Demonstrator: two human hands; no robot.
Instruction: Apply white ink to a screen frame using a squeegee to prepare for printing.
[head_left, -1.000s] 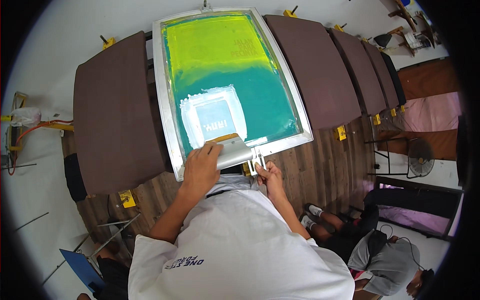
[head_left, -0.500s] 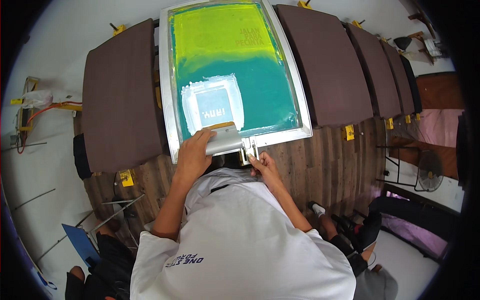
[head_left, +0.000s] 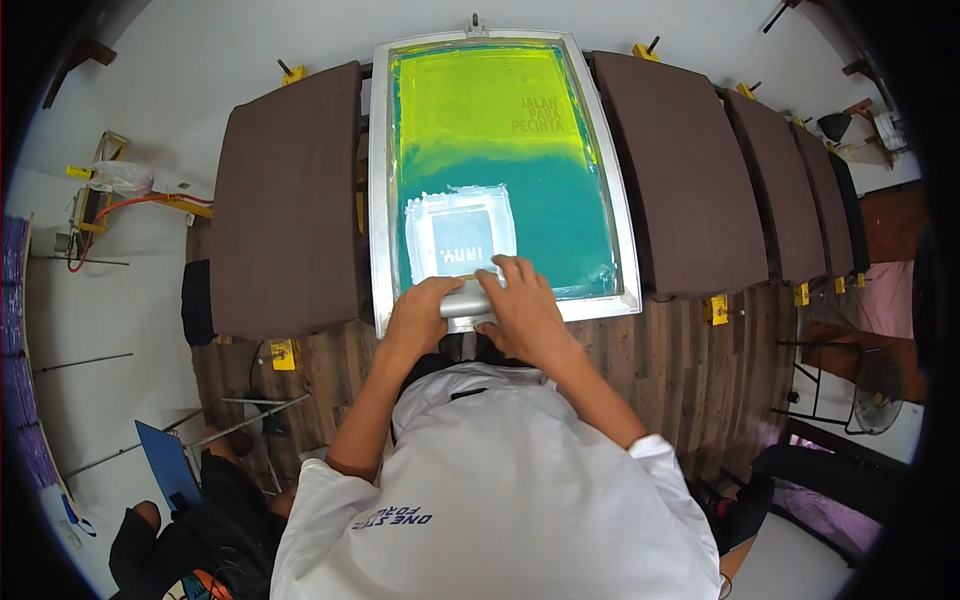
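Note:
A metal-framed screen [head_left: 560,220] in the centre is green, with a yellow-green upper part and a white ink square [head_left: 424,228] at lower left. My left hand [head_left: 418,322] is closed on the left end of a silver squeegee [head_left: 460,304] that lies across the screen's near part, just below the white square. My right hand [head_left: 525,318] is closed on the squeegee's right end, its fingers curled over the top and its thumb low near a metal bracket at the frame's near edge.
Brown padded boards [head_left: 280,200] [head_left: 680,180] flank the screen, with yellow clamps [head_left: 716,309] under them. A wooden floor [head_left: 620,370] runs below. Metal stands [head_left: 250,420] and a seated person in black [head_left: 230,510] are at lower left; a standing fan [head_left: 880,390] is at the right.
My right hand has left the bracket at the frame's near edge and moved up and left onto the squeegee. My left hand stays on it. The view has shifted.

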